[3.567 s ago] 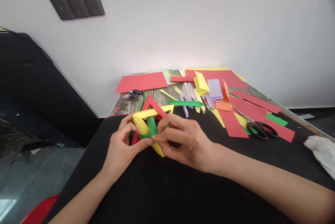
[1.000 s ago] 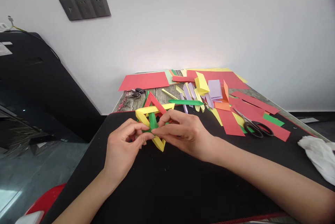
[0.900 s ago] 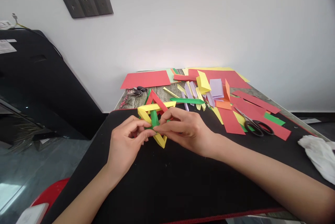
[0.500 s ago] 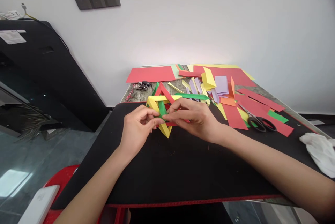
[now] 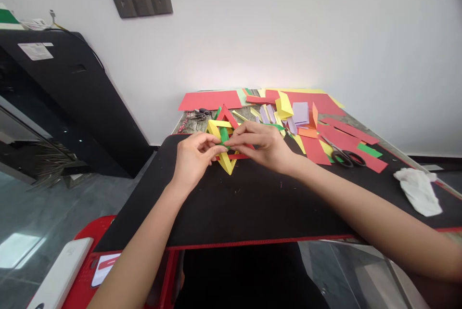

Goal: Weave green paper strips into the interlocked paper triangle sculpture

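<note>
Both hands meet over a star-like shape of folded paper strips in yellow, red and green. My left hand is closed, its thumb and fingers pinching a green paper strip near the middle of the shape. From the other side, my right hand pinches the same green strip, fingertips nearly touching the left thumb. A yellow strip points toward me below the fingers. A red strip forms a peak at the far side. The right fingers hide part of the shape.
Scissors lie on red paper at the right. Behind the hands are purple slips, folded yellow paper and a red sheet. Crumpled white tissue rests on the black mat. A red stool stands lower left.
The camera view has tilted down and shifted slightly, showing more of the mat's front edge and the stool. Both hands keep pinching the green strip, with only small finger movement.
</note>
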Motion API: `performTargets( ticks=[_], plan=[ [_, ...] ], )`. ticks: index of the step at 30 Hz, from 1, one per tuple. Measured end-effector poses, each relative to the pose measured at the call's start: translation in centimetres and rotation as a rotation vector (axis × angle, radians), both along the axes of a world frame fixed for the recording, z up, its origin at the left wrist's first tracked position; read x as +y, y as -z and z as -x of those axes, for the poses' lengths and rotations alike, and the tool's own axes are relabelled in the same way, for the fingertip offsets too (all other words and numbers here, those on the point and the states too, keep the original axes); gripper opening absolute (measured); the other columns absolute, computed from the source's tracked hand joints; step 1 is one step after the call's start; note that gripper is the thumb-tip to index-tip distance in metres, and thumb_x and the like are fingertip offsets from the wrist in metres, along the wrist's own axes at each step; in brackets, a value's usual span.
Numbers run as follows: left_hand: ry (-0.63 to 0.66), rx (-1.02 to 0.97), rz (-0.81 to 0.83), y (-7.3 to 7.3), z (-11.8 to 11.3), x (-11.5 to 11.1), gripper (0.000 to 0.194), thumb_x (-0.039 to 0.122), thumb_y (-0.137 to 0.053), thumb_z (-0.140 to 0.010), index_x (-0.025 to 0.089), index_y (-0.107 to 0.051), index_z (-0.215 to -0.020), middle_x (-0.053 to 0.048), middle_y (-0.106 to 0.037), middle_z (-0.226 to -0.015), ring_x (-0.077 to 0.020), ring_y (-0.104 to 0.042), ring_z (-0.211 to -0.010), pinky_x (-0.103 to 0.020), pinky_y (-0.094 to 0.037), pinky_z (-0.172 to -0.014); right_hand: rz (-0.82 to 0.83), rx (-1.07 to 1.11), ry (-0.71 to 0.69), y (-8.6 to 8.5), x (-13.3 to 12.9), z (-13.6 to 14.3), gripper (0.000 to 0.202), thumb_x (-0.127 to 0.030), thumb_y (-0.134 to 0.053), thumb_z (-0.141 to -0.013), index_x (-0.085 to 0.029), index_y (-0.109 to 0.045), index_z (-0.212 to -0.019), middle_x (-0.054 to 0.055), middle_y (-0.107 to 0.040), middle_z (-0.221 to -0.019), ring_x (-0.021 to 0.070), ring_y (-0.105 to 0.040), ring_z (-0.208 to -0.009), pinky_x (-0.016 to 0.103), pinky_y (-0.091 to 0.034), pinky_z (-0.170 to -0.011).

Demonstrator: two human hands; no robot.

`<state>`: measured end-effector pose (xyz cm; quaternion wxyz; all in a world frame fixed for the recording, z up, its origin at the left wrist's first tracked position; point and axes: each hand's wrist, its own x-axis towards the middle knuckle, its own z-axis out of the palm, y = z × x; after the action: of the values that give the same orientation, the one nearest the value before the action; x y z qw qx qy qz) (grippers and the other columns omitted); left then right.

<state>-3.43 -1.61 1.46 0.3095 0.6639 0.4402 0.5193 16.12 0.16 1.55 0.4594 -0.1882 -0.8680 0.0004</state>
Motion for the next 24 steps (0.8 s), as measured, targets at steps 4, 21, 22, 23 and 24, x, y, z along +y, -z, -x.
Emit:
performTargets(
  ticks=[4,21,22,23,24],
  plan=[
    [-0.044,-0.006,-0.015,-0.1,-0.3,-0.6,0.025,0.035,-0.080,-0.064,0.017,-0.068,-0.076,0.002,-0.060,-0.062,-0.0118,-0.058,-0.050,-0.024,-0.046,-0.045,0.013,0.021,-0.011,0.2,0.0,0.1,0.014,-0.017,-0.059,-0.092,-0.017,-0.073,-0.095,0.005,-0.062,-0.084,0.0123,-0.059,-0.071,0.024,-0.047,-0.057],
    [-0.163,0.019,-0.062,0.2,-1.2,-1.8,0.029,0.032,-0.076,-0.064,0.014,-0.069,-0.085,0.001,-0.061,-0.062,-0.0117,-0.059,-0.049,-0.021,-0.046,-0.043,-0.003,0.052,-0.058,0.9,0.0,0.5,0.018,-0.010,-0.056,-0.089,-0.013,-0.073,-0.091,0.007,-0.061,-0.084,0.0148,-0.060,-0.074,0.027,-0.049,-0.067],
    [-0.163,0.033,-0.069,0.0,-1.2,-1.8,0.028,0.032,-0.076,-0.065,0.014,-0.069,-0.085,0.001,-0.061,-0.062,-0.0116,-0.059,-0.048,-0.021,-0.046,-0.042,-0.005,0.051,-0.056,0.9,0.0,0.5,0.018,-0.010,-0.056,-0.089,-0.013,-0.073,-0.091,0.007,-0.060,-0.084,0.0149,-0.060,-0.074,0.027,-0.049,-0.067],
    [-0.161,0.049,-0.077,-0.1,-1.2,-1.9,0.027,0.032,-0.075,-0.066,0.014,-0.069,-0.085,0.001,-0.062,-0.063,-0.0114,-0.058,-0.048,-0.021,-0.046,-0.042,-0.006,0.049,-0.054,0.8,0.0,0.5,0.018,-0.009,-0.056,-0.089,-0.013,-0.073,-0.091,0.007,-0.060,-0.084,0.0150,-0.060,-0.074,0.027,-0.049,-0.067],
    [-0.160,0.068,-0.087,-0.3,-1.2,-2.0,0.026,0.032,-0.075,-0.067,0.014,-0.069,-0.085,0.000,-0.062,-0.065,-0.0111,-0.058,-0.048,-0.022,-0.046,-0.042,-0.007,0.047,-0.052,0.8,-0.1,0.4,0.018,-0.009,-0.056,-0.089,-0.014,-0.073,-0.091,0.007,-0.060,-0.084,0.0151,-0.060,-0.074,0.027,-0.049,-0.067]
  ],
)
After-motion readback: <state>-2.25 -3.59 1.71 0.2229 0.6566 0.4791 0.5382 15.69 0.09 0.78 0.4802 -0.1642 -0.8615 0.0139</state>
